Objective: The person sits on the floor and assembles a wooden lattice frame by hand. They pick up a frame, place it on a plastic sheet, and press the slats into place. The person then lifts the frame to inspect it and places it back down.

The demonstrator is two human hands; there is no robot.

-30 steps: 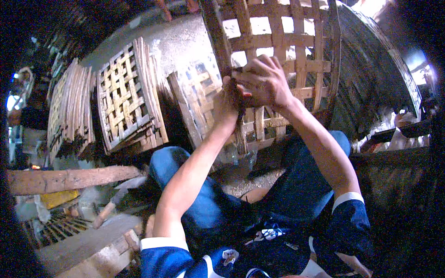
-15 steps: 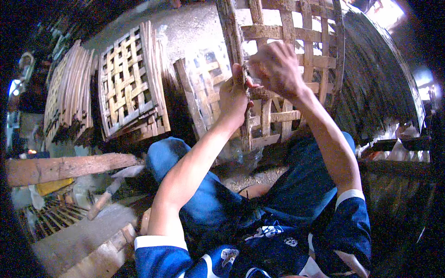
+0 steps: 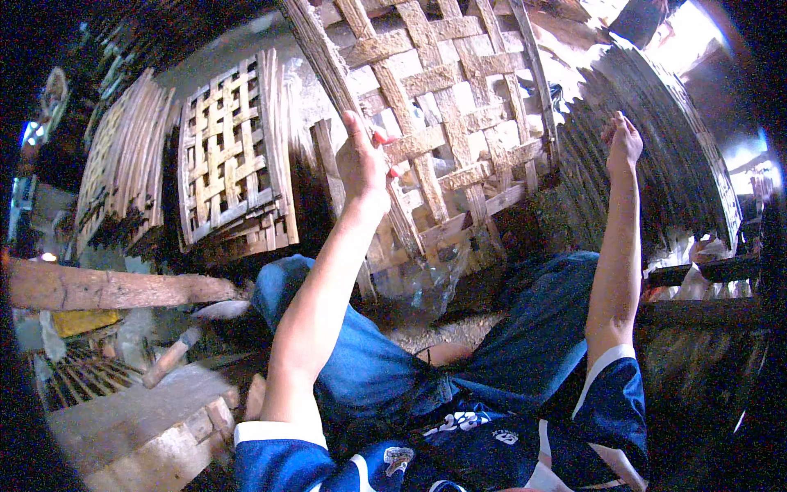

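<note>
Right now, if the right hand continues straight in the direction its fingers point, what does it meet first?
The right hand points up and away, toward the stack of thin dark slats standing behind it. That stack looks like the first thing it would meet, though the depth between them is unclear.

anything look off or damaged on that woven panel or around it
Nothing is clearly damaged. The woven bamboo panel stands tilted, gripped at its left edge by the left hand; the right hand is off it, near the stacked strips.
</note>
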